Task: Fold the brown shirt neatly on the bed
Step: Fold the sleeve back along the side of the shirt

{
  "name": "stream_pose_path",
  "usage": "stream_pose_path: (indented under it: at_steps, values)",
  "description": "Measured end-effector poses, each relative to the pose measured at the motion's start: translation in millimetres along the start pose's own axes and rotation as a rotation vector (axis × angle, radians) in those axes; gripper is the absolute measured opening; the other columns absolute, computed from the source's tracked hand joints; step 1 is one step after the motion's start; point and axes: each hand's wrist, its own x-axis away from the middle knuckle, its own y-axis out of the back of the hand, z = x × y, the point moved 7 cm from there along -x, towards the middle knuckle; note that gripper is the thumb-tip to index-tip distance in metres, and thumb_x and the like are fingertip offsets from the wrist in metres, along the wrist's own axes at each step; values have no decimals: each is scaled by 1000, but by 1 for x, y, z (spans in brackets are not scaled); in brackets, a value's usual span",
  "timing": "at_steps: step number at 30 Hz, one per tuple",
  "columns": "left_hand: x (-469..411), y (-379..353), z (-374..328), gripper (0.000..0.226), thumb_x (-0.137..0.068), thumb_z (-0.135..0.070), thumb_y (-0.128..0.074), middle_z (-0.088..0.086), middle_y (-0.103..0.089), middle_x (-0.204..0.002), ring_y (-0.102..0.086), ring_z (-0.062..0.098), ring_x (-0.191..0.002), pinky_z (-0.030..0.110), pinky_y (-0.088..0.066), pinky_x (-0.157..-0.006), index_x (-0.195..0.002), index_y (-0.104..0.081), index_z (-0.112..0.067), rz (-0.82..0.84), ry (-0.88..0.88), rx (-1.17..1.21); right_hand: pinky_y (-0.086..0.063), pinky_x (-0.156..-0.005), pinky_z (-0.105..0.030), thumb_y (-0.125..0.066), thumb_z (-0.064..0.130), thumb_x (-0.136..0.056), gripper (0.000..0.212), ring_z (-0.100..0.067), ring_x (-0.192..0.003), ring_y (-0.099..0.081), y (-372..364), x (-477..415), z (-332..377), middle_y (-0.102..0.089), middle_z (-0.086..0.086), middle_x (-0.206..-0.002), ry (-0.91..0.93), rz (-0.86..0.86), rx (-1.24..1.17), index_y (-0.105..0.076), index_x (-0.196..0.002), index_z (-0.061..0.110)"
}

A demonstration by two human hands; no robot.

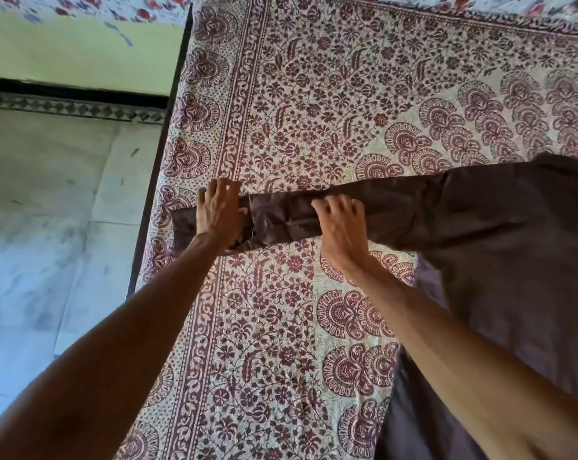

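Forearms: both reach forward from the bottom edge, over the bed (281,327) with its patterned cover.
Shirt position: brown shirt (497,244) lies flat on the bed, body at the right, partly out of frame.
Sleeve axis: one sleeve (314,214) runs straight leftward from the body; its cuff end stops short of the bed's left edge.
Left hand (218,214): palm down across the sleeve near the cuff, fingers spread; thumb appears tucked at the near edge, grip cannot be confirmed.
Right hand (340,224): pressed on mid-sleeve, fingers curled at the far edge, nothing visibly lifted.
Nearer hand: left is closer to the cuff, right to the shoulder.
Judgement: the cuff end would likely fold rightward, toward the body.
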Motion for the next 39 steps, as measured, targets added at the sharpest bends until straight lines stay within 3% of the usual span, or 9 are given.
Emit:
stream_pose_path:
  at_steps: [3,9,15,20,23,27,29,34,39]
  values:
    - [-16,-9,0,45,-82,-26,-72,11,-44,-143,-30,29,-138,56,-3,-116,-123,-56,-17,53,-19,-49,-40,-92,-44,-65,6,-76,28,-25,-90,-55,-4,-6,-3,-67,-3,-89,75,-26,59,-65,-103,14]
    - [-44,17,33,13,-94,-17,-53,13,-64,-90,-58,26,-88,42,-33,-99,-106,-55,-11,-61,159,162,-45,-78,-34,-51,5,-81,29,-22,-88,-54,3,6,-3,-60,-7,-99,115,-218,-136,-65,-106,9]
    - [-50,11,43,31,-87,-19,-62,13,-61,-119,-45,29,-117,46,-26,-104,-116,-53,-13,-85,175,77,-53,-76,-41,-60,-6,-74,42,-25,-93,-56,-26,10,-11,-58,-10,-108,96,45,-178,-61,-115,7]
    - [-21,-1,32,38,-89,-24,-53,13,-49,-126,-41,30,-120,49,-24,-106,-124,-44,-14,-182,266,217,-50,-83,-39,-60,34,-85,43,-22,-99,-56,-20,0,6,-60,-7,-115,149,55,-234,-58,-122,12]
    - [10,-6,49,47,-89,-29,-52,12,-43,-136,-37,30,-127,48,-22,-109,-131,-40,-15,-274,498,278,-51,-82,-38,-62,37,-85,52,-22,-102,-55,-16,-15,27,-55,-7,-122,194,29,-278,-50,-131,14]
    - [64,-30,87,74,-90,-49,-52,19,-21,-155,-20,33,-143,51,-14,-113,-146,-25,-9,-193,1171,510,-52,-82,-38,-72,18,-79,55,-23,-102,-56,-18,-47,69,-56,-6,-121,241,37,-302,-53,-130,17]
    - [82,-21,93,76,-89,-52,-55,19,-23,-154,-23,32,-141,49,-17,-112,-143,-29,-4,-168,1331,548,-53,-79,-39,-69,5,-77,44,-23,-98,-56,-18,-56,93,-60,-5,-112,291,34,-261,-61,-119,16]
    - [66,-27,104,63,-92,-49,-54,17,-38,-147,-31,33,-136,49,-26,-110,-136,-43,-6,62,1194,651,-50,-76,-42,-57,-4,-78,26,-31,-97,-56,-15,-58,121,-65,-10,-97,311,-72,-115,-68,-97,10]
    - [46,-21,119,41,-91,-43,-55,13,-59,-125,-54,32,-115,50,-42,-101,-117,-54,-11,-9,1067,775,-49,-71,-37,-65,6,-82,25,-25,-88,-58,-20,-52,129,-66,-4,-91,313,-106,-106,-69,-105,13]
